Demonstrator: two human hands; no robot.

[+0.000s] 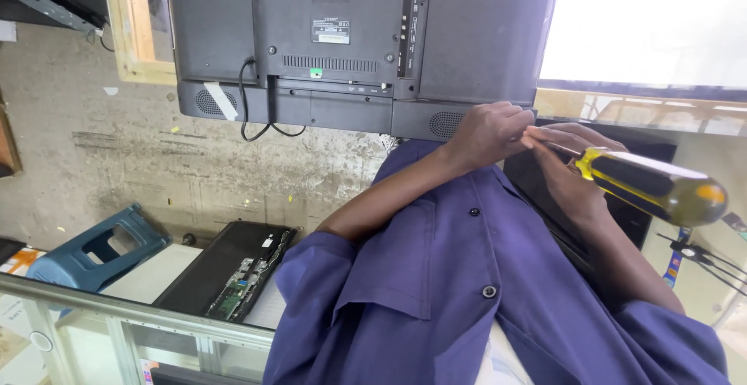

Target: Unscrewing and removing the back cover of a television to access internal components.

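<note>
A black flat-screen television (342,43) shows its back panel, with a speaker grille (445,123) at its lower corner. My left hand (486,132) is closed beside that corner and pinches the thin shaft of a screwdriver. My right hand (572,175) grips the screwdriver (650,187) by its yellow and black handle, which points out to the right. The screwdriver tip is hidden behind my left hand's fingers. My purple buttoned shirt (467,292) fills the lower middle of the view.
A black cable (247,113) and a strip of white tape (221,101) are on the television's back. On the stained concrete floor are a blue plastic stool (101,249) and an opened screen with a green circuit board (237,276). A glass counter edge (140,311) crosses the lower left.
</note>
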